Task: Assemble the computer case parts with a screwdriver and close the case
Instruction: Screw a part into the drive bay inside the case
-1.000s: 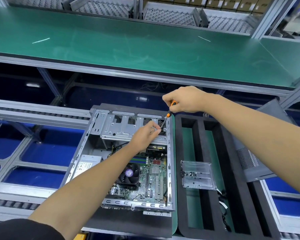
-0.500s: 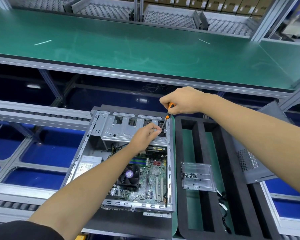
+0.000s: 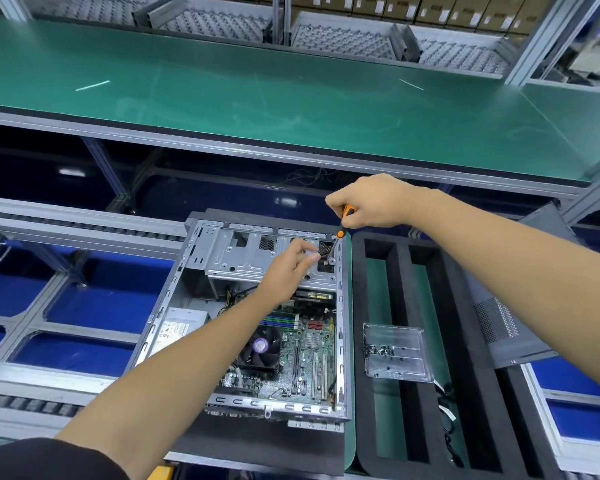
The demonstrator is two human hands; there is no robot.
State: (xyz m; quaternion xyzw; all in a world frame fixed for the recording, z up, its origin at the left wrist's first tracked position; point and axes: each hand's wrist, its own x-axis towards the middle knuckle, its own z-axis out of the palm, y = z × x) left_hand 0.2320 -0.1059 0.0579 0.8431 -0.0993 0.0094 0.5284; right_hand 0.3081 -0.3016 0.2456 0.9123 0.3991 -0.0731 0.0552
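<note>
the open computer case [image 3: 201, 306] lies on its side beside the black foam tray [image 3: 399, 445]. the right hand [image 3: 371, 202] wraps its fingers round the screwdriver [image 3: 340, 230], tip down at the drive cage's [image 3: 250, 258] corner, likely to drive a screw. the left hand [image 3: 288, 268], fingers loosely extended, hovers beside the tip, probably to steady it.

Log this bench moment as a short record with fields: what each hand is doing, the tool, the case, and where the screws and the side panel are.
right hand: right hand grips the orange-handled screwdriver from above
screwdriver tip: down at the far right corner of the drive cage
left hand: left hand over the cage, fingertips beside the shaft; touching it or not, cannot tell
case: computer case lies open, motherboard showing
screws: in clear plastic tray on black foam insert
side panel: grey side panel off, lying right of the foam
</note>
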